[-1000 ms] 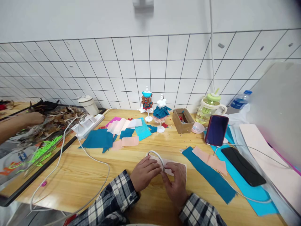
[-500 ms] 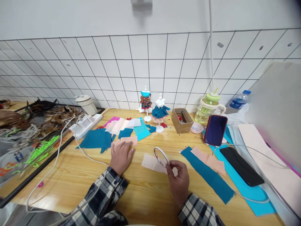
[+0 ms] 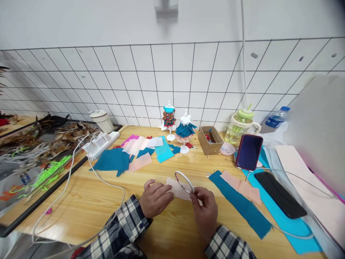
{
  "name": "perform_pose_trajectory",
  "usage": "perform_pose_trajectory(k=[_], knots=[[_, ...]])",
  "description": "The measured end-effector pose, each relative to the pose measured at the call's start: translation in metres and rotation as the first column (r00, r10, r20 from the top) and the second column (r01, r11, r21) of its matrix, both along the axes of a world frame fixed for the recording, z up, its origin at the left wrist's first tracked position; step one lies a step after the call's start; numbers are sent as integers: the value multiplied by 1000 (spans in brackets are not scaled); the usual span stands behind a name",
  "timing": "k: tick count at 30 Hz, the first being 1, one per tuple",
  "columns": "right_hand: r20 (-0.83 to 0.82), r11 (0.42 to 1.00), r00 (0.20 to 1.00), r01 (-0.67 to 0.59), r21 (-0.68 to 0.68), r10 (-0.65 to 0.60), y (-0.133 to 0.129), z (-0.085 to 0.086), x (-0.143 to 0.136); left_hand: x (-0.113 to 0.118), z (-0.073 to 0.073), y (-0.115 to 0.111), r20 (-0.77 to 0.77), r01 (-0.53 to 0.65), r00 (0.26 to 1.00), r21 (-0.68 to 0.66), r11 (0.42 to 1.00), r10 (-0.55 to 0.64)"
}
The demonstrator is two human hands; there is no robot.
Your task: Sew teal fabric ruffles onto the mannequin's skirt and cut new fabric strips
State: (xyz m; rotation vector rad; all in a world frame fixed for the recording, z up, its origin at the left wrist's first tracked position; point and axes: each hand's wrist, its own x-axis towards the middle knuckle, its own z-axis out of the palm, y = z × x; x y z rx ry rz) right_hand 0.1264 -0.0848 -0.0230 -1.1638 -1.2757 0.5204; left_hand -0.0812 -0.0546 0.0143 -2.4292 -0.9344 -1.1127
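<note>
My right hand (image 3: 205, 208) pinches a thin, nearly used-up roll of tape (image 3: 185, 177), a white ring with a red pattern on its inner side, and holds it tilted. Beneath the roll a pale pink strip of crepe-like paper (image 3: 175, 189) lies on the table. At that strip's left end is my left hand (image 3: 156, 198), empty, with fingers loosely bent and apart; whether they touch the strip I cannot tell. A salmon piece of the same material (image 3: 140, 162) lies further back on the left.
Two small dress forms, one in a teal ruffled skirt (image 3: 185, 131), stand at the back. Near them are a cardboard box (image 3: 211, 145) and a pink dish (image 3: 228, 149). Right of me lie a teal strip (image 3: 239, 205) and a phone (image 3: 280, 194). A white cable (image 3: 122, 190) crosses the left side.
My left hand has come off the salmon piece and moved right, to the pale pink strip. My right hand still holds the tape roll in about the same place.
</note>
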Motion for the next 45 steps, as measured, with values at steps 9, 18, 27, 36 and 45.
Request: perform_pose_trajectory(k=[9,18,27,36,45], knots=[[-137,977,968,-212,-2,210,-5,1,-5,12,-4,-3,-54,-72,996,33,997,74],[96,979,975,-199,-44,203,2,11,-5,32,-3,-19,-4,23,1000,-384,923,-27],[219,980,955,-200,-14,199,4,18,0,33,-3,-15,15,129,991,-378,917,-133],[321,962,918,-266,66,232,1,22,-3,32,-7,-9,30,120,993,-355,927,-117],[358,955,906,-278,100,226,-3,27,-1,30,-12,-9,-55,143,984,-344,928,-172]])
